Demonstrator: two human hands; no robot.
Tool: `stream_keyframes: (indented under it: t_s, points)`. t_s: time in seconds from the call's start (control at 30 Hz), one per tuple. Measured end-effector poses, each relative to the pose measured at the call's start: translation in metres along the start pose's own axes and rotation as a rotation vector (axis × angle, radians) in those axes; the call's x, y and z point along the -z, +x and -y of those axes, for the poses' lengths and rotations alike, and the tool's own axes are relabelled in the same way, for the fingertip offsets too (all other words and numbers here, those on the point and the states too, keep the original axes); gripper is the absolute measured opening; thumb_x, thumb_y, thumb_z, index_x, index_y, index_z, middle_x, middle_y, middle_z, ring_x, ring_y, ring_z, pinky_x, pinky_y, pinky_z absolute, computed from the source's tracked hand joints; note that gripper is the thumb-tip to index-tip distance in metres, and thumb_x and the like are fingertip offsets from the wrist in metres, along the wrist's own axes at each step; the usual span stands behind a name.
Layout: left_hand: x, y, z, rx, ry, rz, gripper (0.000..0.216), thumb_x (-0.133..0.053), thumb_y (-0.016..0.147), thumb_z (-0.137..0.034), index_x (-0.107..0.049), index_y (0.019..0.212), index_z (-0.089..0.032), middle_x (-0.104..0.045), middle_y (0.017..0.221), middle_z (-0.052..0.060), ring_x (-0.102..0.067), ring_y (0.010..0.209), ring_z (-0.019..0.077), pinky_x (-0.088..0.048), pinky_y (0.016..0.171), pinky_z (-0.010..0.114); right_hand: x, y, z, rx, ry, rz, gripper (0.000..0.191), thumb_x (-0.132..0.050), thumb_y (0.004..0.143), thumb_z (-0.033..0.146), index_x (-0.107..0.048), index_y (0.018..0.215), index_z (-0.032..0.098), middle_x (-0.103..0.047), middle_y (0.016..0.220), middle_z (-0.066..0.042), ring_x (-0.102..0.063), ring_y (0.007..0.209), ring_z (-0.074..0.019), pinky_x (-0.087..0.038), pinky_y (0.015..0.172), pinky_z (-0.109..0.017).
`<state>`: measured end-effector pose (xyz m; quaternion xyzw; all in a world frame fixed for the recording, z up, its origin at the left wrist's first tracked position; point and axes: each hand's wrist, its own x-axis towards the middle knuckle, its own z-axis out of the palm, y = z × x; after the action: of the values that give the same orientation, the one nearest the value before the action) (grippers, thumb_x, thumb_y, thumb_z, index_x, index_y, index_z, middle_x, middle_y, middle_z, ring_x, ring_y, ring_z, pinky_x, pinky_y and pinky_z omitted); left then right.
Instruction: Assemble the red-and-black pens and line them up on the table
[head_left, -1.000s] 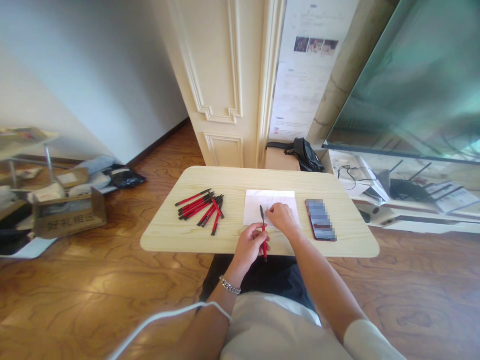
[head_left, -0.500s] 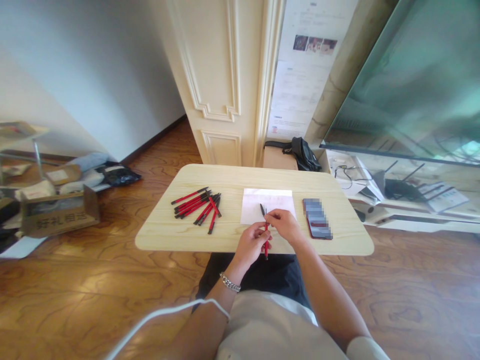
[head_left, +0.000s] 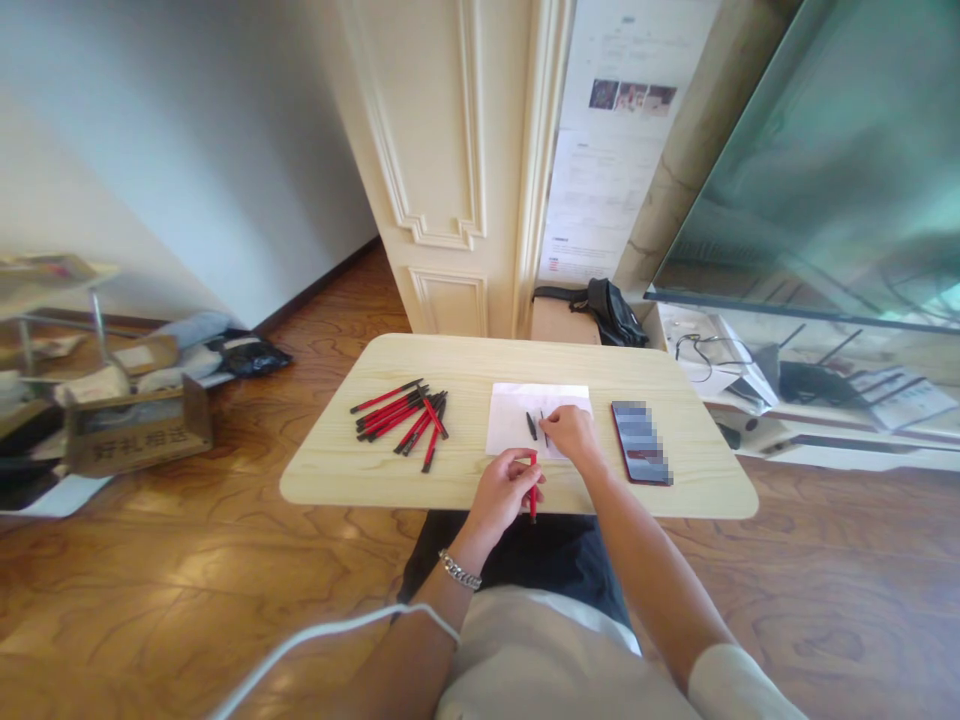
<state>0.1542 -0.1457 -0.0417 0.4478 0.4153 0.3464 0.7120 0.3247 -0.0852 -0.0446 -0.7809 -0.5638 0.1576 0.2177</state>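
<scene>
My left hand is closed around the red barrel of a pen near the front edge of the light wooden table. My right hand rests on a white sheet of paper, fingers curled beside two small dark pen parts lying on the sheet. Whether those fingers pinch one of the parts is unclear. A heap of several red and black pens lies to the left on the table.
A phone lies face up right of the paper. A black bag sits behind the table. Boxes and clutter stand on the wooden floor at the left. A glass TV stand with routers is at the right.
The black top part has come off the red barrel and now lies on the paper. My right hand moved forward onto the sheet; my left hand stays holding the barrel.
</scene>
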Motion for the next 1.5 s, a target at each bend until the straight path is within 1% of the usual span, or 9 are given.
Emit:
stream_keyframes:
  t_s: [0.2,0.4,0.5,0.63,0.87,1.0,1.23,1.37,1.5]
  points:
    - [-0.003,0.002,-0.004,-0.027,-0.109,-0.056,0.041,-0.072,0.071,-0.039,-0.048,0.094,-0.016,-0.067,0.070,0.003,-0.060,0.048,0.0124,-0.037,0.041,0.019,0.008,-0.019,-0.001,0.000,0.318,-0.066,0.033,-0.055,0.081,0.046,-0.069,0.072,0.018,-0.070,0.074,-0.009,-0.061,0.067,-0.0179,-0.040,0.061,-0.027]
    - [-0.012,-0.001,-0.014,-0.007,-0.302,0.046,0.033,-0.071,0.074,-0.038,-0.048,0.085,-0.016,-0.065,0.068,0.002,-0.060,0.050,0.0114,-0.040,0.045,0.020,0.006,-0.066,0.005,-0.135,1.090,0.210,0.039,-0.058,0.078,0.051,-0.067,0.093,0.016,-0.067,0.074,-0.005,-0.058,0.056,-0.0133,-0.042,0.049,-0.024]
    - [-0.018,-0.003,-0.016,-0.021,-0.308,0.054,0.032,-0.070,0.075,-0.038,-0.049,0.085,-0.016,-0.065,0.067,0.002,-0.060,0.050,0.0117,-0.040,0.046,0.020,0.003,-0.079,0.009,-0.183,1.291,0.290,0.040,-0.062,0.076,0.050,-0.067,0.093,0.015,-0.056,0.054,0.001,-0.050,0.043,-0.0114,-0.040,0.043,-0.025]
    - [-0.022,-0.005,-0.016,-0.007,-0.278,0.033,0.035,-0.071,0.073,-0.042,-0.048,0.082,-0.017,-0.065,0.066,0.002,-0.060,0.048,0.0120,-0.039,0.044,0.020,0.002,-0.082,0.009,-0.197,1.383,0.313,0.039,-0.067,0.072,0.048,-0.067,0.090,0.013,-0.052,0.051,0.003,-0.047,0.041,-0.0105,-0.037,0.038,-0.024]
    - [-0.022,-0.007,-0.013,0.025,-0.196,0.032,0.040,-0.072,0.070,-0.045,-0.048,0.087,-0.018,-0.066,0.067,0.002,-0.059,0.044,0.0127,-0.039,0.040,0.020,0.007,-0.062,-0.005,-0.141,1.230,0.201,0.036,-0.071,0.069,0.040,-0.067,0.093,0.014,-0.069,0.082,-0.006,-0.056,0.054,-0.0111,-0.042,0.049,-0.024]
    - [-0.020,-0.006,-0.009,0.030,-0.131,0.014,0.046,-0.072,0.070,-0.045,-0.051,0.101,-0.017,-0.067,0.069,0.003,-0.060,0.046,0.0137,-0.041,0.040,0.021,0.016,-0.030,-0.016,-0.039,0.748,-0.019,0.023,-0.063,0.075,0.035,-0.067,0.085,0.015,-0.069,0.075,-0.005,-0.059,0.061,-0.0135,-0.042,0.057,-0.025]
    - [-0.013,0.000,-0.005,0.004,-0.073,-0.023,0.046,-0.070,0.072,-0.045,-0.056,0.103,-0.014,-0.070,0.077,0.007,-0.063,0.050,0.0130,-0.040,0.042,0.019,0.004,-0.015,-0.012,0.126,0.054,-0.075,0.020,-0.054,0.084,0.029,-0.071,0.078,0.019,-0.070,0.084,-0.008,-0.062,0.078,-0.0175,-0.039,0.070,-0.027]
    - [-0.009,0.002,-0.005,0.007,-0.054,-0.048,0.045,-0.070,0.072,-0.045,-0.056,0.102,-0.015,-0.071,0.079,0.008,-0.065,0.053,0.0146,-0.040,0.043,0.019,0.002,-0.017,-0.008,0.090,0.012,-0.100,0.021,-0.054,0.085,0.031,-0.071,0.088,0.019,-0.069,0.093,-0.009,-0.062,0.083,-0.0181,-0.040,0.073,-0.026]
    - [-0.007,0.004,-0.007,-0.039,-0.009,-0.094,0.043,-0.068,0.074,-0.046,-0.056,0.101,-0.016,-0.072,0.081,0.010,-0.069,0.064,0.0186,-0.044,0.048,0.021,0.018,-0.030,-0.009,0.095,0.239,-0.153,0.025,-0.049,0.088,0.035,-0.068,0.094,0.019,-0.069,0.093,-0.006,-0.061,0.078,-0.0163,-0.043,0.073,-0.027]
